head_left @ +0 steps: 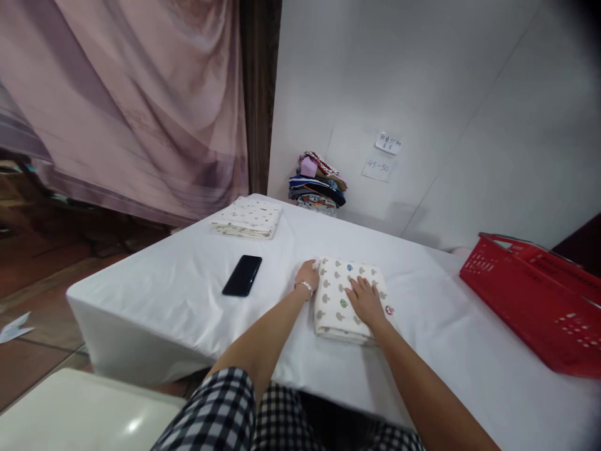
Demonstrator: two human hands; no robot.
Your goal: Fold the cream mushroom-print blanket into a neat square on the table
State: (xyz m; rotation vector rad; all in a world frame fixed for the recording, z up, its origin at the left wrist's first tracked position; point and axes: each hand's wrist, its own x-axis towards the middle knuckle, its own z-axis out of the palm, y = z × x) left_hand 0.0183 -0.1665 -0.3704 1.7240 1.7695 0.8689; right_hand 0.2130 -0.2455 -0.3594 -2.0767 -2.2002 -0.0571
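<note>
A folded white cloth [331, 307] printed with grey mushrooms and a few coloured ones lies on the table in front of me. My left hand [307, 274], with a bracelet on its wrist, is at the cloth's left edge, its fingers curled in against that side. On top of the cloth rests my right hand [367, 302], lying flat with its fingers apart. Left of these, a black phone [242, 275] lies face up. Farther back on the left sits a second folded white cloth [248, 216] with a small dark print.
The table wears a white cover [178, 300]. At its right stands a red plastic basket [530, 300]. A stack of folded fabrics [318, 181] sits by the wall at the back, near paper notes [377, 168]. A pale stool [89, 413] is at lower left; a pink curtain [154, 94] hangs behind.
</note>
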